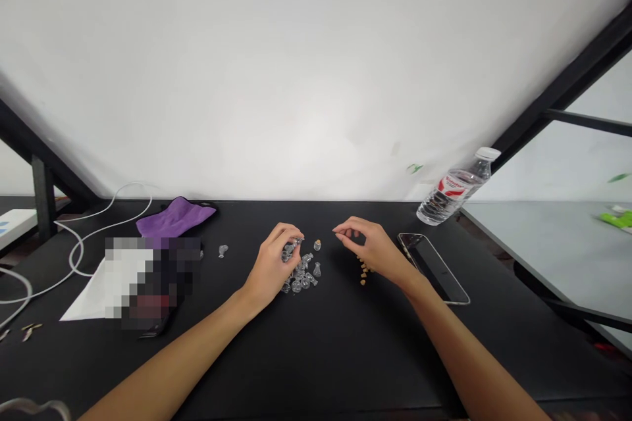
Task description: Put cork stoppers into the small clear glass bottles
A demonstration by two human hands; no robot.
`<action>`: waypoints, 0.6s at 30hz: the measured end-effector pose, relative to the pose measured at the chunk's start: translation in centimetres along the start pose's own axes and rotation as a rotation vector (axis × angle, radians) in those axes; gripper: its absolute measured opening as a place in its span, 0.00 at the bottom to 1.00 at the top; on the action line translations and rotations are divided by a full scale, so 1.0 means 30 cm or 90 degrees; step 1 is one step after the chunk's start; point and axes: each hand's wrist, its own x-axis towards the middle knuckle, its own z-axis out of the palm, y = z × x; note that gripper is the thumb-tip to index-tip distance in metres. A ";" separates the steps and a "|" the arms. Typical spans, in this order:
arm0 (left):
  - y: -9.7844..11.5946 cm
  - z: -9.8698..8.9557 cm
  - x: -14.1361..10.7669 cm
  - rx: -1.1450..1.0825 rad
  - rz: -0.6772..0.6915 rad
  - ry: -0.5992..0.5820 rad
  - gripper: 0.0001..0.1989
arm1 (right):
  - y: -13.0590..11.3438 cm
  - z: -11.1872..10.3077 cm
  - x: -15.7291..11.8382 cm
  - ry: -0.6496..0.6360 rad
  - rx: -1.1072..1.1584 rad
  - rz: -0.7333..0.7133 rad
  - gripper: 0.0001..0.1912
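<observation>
My left hand (277,258) is curled over a pile of tiny clear glass bottles (297,285), with thumb and fingers closed around a small bottle (297,243) at the pile's upper edge. To the right of the pile, one tiny bottle with a cork in its neck (317,245) stands upright. My right hand (368,243) hovers further right, thumb and index fingertips pinched together; what they hold, if anything, is too small to make out. Below that palm lie several small tan corks (363,274), partly hidden by the hand. A single glass bottle (223,250) lies apart on the left.
A smartphone (434,268) lies right of my right hand, with a tilted water bottle (457,187) behind it. On the left are a purple cloth (176,217), a white sheet (91,293), a blurred-out dark item and white cable (79,256). A white wall borders the black table (316,355).
</observation>
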 end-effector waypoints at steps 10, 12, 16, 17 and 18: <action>0.001 0.002 -0.002 -0.023 -0.059 -0.004 0.10 | -0.073 0.064 -0.018 0.020 0.135 -0.003 0.06; 0.004 0.001 -0.002 -0.030 -0.046 -0.009 0.10 | -0.078 0.075 -0.020 0.017 0.185 0.013 0.07; 0.005 0.003 -0.005 -0.047 0.000 -0.023 0.08 | -0.084 0.094 -0.024 0.016 0.223 0.010 0.08; 0.006 0.003 -0.005 -0.050 0.009 -0.027 0.08 | -0.087 0.098 -0.025 0.013 0.231 0.009 0.08; 0.007 0.003 -0.006 -0.052 0.016 -0.030 0.07 | -0.090 0.101 -0.026 0.010 0.242 0.010 0.08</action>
